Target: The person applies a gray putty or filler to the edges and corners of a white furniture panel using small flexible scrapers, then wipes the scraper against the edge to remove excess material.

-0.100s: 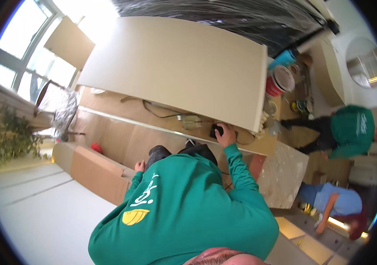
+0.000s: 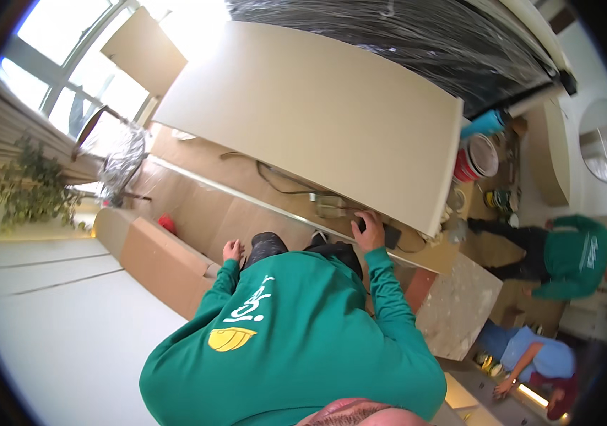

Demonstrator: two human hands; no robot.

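Observation:
My right hand [image 2: 369, 233] is closed around a small black object [image 2: 361, 225] by the near edge of a large beige panel [image 2: 310, 113]. The fingers cover most of that object, so its kind is hidden. Beside the hand, a dark flat piece [image 2: 392, 236] lies on the wooden surface partly under the panel. A clear plastic box [image 2: 330, 206] rests just beyond my fingers, and a dark cable [image 2: 275, 186] runs along the panel's edge. At my left side, my left hand [image 2: 233, 250] hangs near my thigh with its fingers curled; nothing shows in it.
A cardboard box [image 2: 165, 263] stands at left, near a plastic-wrapped chair [image 2: 122, 163] and a plant [image 2: 30, 184]. A red-and-white bucket [image 2: 475, 157] is beyond the panel's right end. A stained board [image 2: 459, 302] lies right. Two people [image 2: 577, 255] work at far right.
The whole view has shifted, with the panel and room sliding right. My right hand has drawn slightly back toward me, still around the black object. My left hand has risen a little.

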